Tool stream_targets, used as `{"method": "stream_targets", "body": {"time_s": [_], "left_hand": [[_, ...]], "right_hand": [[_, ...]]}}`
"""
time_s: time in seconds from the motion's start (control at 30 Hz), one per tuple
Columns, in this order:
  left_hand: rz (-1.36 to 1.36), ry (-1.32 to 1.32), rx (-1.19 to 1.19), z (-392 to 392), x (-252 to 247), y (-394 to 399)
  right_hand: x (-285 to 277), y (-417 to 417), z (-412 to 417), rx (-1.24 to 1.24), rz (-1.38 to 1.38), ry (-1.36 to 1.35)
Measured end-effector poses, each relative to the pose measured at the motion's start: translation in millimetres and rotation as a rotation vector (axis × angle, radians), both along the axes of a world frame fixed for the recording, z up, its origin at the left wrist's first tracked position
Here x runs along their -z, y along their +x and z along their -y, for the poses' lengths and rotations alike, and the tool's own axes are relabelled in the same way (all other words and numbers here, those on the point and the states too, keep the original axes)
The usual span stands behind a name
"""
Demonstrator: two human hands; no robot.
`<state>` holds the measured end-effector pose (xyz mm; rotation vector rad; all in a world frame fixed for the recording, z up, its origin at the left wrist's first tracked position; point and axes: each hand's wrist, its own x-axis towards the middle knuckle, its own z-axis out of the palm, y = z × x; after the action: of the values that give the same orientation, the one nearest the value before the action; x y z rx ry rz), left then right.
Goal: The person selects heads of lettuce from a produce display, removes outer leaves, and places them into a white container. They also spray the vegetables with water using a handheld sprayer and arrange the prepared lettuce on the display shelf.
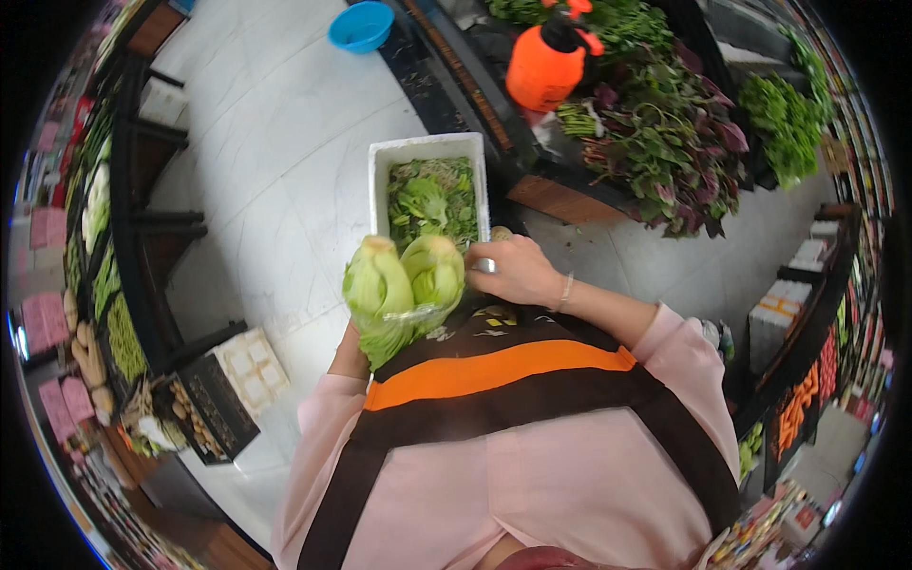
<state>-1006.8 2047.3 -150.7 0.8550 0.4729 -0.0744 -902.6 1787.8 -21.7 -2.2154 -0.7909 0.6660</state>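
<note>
Two pale green lettuce heads (402,285), bound with clear plastic, are held up in front of my apron with their cut stems upward. My left hand (350,350) supports them from behind; only its wrist area shows and the fingers are hidden. To their right, my right hand (514,269) has curled fingers and wears a ring, its fingertips close to the right lettuce head. Whether it grips anything is not visible. Just beyond is a white foam box (376,189) with loose leaves and green trimmings (427,199) inside.
Leafy greens and purple-green bunches (662,142) lie on a dark display stand at the upper right, beside an orange spray bottle (545,68). A blue basin (361,27) is at the top. Vegetable shelves (135,249) line the left; more shelves (798,335) curve along the right.
</note>
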Motion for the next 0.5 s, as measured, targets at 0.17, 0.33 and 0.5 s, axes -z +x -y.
{"method": "stream_targets", "body": {"time_s": [0.17, 0.33, 0.5], "left_hand": [[-0.011, -0.097, 0.252, -4.6, -15.9, 18.3], [-0.1, -0.269, 0.571, 1.1, -32.0, 23.0], [-0.157, -0.462, 0.77, 15.6, -50.6, 36.2]], "right_hand": [[23.0, 9.8, -3.3, -0.102, 0.414, 0.24], [38.9, 19.2, -11.7, -0.053, 0.561, 0.457], [32.3, 70.9, -28.5, 0.164, 0.676, 0.337]]}}
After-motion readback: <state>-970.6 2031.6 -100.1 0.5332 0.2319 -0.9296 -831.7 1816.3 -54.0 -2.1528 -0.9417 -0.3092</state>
